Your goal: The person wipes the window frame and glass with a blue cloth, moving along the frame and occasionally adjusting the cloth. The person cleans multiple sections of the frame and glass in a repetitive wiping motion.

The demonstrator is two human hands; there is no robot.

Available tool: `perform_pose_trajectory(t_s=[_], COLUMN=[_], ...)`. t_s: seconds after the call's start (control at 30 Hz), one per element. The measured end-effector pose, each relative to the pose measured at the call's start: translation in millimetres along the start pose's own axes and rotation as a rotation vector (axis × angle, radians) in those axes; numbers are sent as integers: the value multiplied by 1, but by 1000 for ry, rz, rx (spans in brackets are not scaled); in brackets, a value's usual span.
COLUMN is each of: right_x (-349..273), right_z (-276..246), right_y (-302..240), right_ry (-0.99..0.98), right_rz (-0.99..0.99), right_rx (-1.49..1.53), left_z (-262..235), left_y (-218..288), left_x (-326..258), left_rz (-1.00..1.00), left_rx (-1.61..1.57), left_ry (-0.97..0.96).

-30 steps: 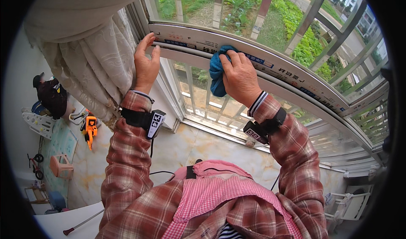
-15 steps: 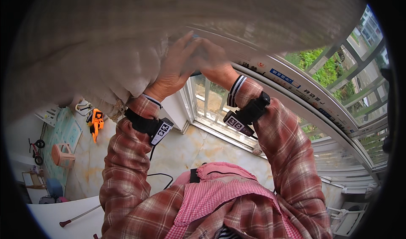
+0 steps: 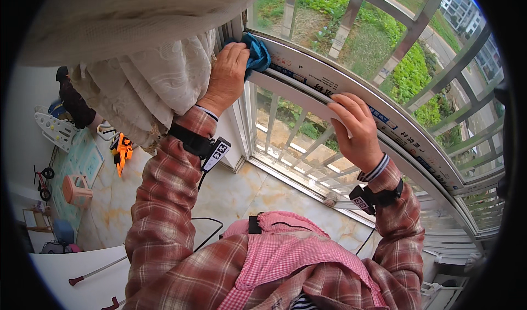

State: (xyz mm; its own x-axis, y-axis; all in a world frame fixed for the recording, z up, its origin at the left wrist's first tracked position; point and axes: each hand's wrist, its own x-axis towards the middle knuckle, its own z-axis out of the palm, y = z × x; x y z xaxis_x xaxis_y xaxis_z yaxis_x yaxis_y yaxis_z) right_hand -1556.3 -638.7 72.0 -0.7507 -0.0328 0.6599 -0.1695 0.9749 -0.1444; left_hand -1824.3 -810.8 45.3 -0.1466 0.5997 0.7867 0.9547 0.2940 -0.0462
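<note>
My left hand (image 3: 226,77) is closed on a crumpled blue cloth (image 3: 256,52) and presses it against the corner of the white window frame (image 3: 296,63), beside the curtain. Part of the cloth is hidden behind the fingers. Farther right along the same frame, my right hand (image 3: 358,129) grips the window rail (image 3: 310,97) with bent fingers over its edge and the thumb below. Printed stickers run along the frame.
A pale patterned curtain (image 3: 148,85) hangs at the left, its upper part covering the top of the view. Metal bars (image 3: 348,22) stand outside the glass. On the floor lie an orange toy (image 3: 122,152) and a pink stool (image 3: 78,190); a crutch-like stick (image 3: 99,270) rests lower left.
My right hand has come away from the left one and moved right, onto the rail. The curtain no longer covers the upper window, and the blue cloth now shows plainly under my left hand.
</note>
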Motion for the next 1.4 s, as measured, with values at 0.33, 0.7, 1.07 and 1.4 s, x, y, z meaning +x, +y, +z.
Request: perform_pose_trajectory(t_s=[0.33, 0.7, 1.07, 1.4], right_x=[-101, -156, -157, -156], right_z=[-73, -87, -87, -84], right_y=[8, 32, 32, 33], right_ry=[64, 68, 65, 97], right_rz=[207, 295, 275, 278], right_rx=[-359, -642, -692, -704], left_z=[-11, 4, 9, 16], left_y=[8, 26, 46, 75], left_x=[-7, 2, 2, 4], left_rz=[-30, 53, 104, 110], left_rx=[-221, -323, -309, -395], left_ry=[-194, -74, -29, 13])
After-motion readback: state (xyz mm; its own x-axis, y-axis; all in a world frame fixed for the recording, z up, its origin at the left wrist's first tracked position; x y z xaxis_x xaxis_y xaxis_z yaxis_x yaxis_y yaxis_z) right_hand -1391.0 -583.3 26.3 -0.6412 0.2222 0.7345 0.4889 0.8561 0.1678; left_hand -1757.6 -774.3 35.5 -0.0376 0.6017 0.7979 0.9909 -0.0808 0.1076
